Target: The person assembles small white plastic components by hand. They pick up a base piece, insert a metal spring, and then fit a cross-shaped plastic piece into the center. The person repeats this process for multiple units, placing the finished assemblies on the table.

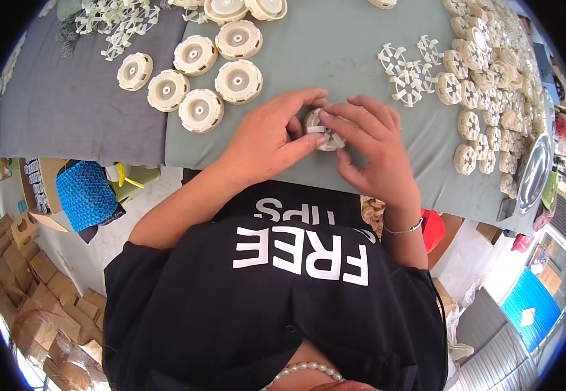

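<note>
Near the table's front edge, a small cream round plastic wheel part (313, 119) with a white bladed plastic piece on its top is between my hands. My left hand (267, 137) curls around its left side, with the thumb lying over the top and the index finger behind. My right hand (377, 143) grips it from the right, fingertips on the upper face and the thumb by the lower edge. My fingers cover part of it. To the right lie several loose white spider-shaped plastic pieces (407, 88).
Several larger cream plastic discs (201, 109) lie left of my hands. More white spider pieces (119, 23) are heaped at the far left. Many assembled small wheels (470, 124) crowd the right side, beside a shiny oval tray (534, 173). A cardboard box (43, 189) stands below the table's left edge.
</note>
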The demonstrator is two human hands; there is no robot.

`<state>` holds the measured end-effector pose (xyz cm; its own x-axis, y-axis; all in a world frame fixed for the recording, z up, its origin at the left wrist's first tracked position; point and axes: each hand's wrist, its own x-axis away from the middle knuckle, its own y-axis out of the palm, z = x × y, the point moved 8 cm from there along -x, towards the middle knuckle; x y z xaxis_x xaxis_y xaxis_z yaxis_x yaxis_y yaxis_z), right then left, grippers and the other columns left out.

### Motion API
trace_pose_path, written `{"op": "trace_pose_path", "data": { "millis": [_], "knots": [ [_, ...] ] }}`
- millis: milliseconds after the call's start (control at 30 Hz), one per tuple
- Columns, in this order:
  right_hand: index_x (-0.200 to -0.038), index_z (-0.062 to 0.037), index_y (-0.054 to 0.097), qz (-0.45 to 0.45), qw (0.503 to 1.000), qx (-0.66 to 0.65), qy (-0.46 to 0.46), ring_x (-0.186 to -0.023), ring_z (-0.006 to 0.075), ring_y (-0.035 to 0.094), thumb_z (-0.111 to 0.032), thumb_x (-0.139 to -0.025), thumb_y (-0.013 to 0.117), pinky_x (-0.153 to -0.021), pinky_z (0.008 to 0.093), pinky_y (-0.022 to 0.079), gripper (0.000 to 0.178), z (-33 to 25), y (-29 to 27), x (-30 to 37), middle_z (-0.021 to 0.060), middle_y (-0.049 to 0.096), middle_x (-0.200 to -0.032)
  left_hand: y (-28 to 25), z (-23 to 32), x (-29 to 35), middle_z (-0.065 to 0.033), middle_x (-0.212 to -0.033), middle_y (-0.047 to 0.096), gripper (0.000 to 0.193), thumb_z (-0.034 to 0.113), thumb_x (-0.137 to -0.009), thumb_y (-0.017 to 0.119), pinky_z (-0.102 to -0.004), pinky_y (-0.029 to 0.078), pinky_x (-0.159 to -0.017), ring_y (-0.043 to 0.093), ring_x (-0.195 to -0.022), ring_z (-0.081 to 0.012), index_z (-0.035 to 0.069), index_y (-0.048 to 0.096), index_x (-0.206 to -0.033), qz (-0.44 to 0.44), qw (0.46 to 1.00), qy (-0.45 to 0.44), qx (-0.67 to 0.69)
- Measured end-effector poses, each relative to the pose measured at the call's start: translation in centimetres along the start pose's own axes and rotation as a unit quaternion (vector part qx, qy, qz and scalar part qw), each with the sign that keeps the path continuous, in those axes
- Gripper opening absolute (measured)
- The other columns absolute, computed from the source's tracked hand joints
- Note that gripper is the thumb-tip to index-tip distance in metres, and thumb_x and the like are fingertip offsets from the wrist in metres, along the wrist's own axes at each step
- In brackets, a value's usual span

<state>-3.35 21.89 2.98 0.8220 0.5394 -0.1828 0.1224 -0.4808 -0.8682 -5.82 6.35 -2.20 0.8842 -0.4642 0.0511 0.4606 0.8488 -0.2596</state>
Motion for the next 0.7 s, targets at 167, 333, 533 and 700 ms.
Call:
{"op": "trace_pose_path", "data": {
  "millis": [167, 333, 533, 700],
  "knots": [
    [-0.147, -0.0172, 0.062, -0.004, 0.995, 0.098, 0.03, -0.149, 0.0284, 0.047, -0.028, -0.082, 0.081, -0.126, 0.0552, 0.027, 0.069, -1.5, 2.2, 2.0, 0.0039, 0.059, -0.151, 0.4, 0.9, 0.1, -0.0061, -0.13, 0.07, 0.068, 0.005, -0.086, 0.077, -0.0234, 0.049, -0.063, 0.059, -0.07, -0.0084, 0.007, 0.054, -0.15, 0.025, 0.997, 0.042, -0.067],
    [-0.137, -0.0155, 0.066, 0.04, 0.994, 0.099, -0.025, -0.132, 0.026, 0.059, -0.026, -0.08, 0.084, -0.124, 0.0577, 0.031, 0.06, -1.9, 1.8, 1.4, 0.0051, 0.062, -0.143, -0.3, 0.6, 0.3, -0.0059, -0.132, 0.066, 0.063, 0.004, -0.087, 0.069, -0.0231, 0.047, -0.062, 0.055, -0.067, -0.0057, 0.006, 0.055, -0.148, 0.02, 0.999, 0.011, 0.046],
    [-0.125, -0.0166, 0.073, 0.211, 0.971, 0.098, 0.057, -0.121, 0.0284, 0.062, -0.014, -0.073, 0.086, -0.109, 0.0492, 0.045, 0.053, 5.4, -7.2, 2.6, 0.0065, 0.067, -0.129, 0.1, 2.1, 0.9, -0.0098, -0.139, 0.06, 0.063, 0.014, -0.087, 0.075, -0.0238, 0.048, -0.064, 0.056, -0.068, -0.0086, 0.007, 0.055, -0.146, 0.039, 0.992, 0.053, -0.108],
    [-0.127, -0.011, 0.074, 0.328, 0.909, 0.182, 0.18, -0.126, 0.0348, 0.061, -0.02, -0.082, 0.088, -0.108, 0.0478, 0.048, 0.048, 14.1, -14.7, 0.6, 0.0143, 0.066, -0.137, 5.6, 5.3, -2.5, -0.0109, -0.133, 0.062, 0.065, 0.034, -0.085, 0.083, -0.039, 0.059, -0.073, 0.07, -0.092, -0.0263, 0.011, 0.06, -0.142, 0.06, 0.948, 0.185, -0.252]
  ]
}}
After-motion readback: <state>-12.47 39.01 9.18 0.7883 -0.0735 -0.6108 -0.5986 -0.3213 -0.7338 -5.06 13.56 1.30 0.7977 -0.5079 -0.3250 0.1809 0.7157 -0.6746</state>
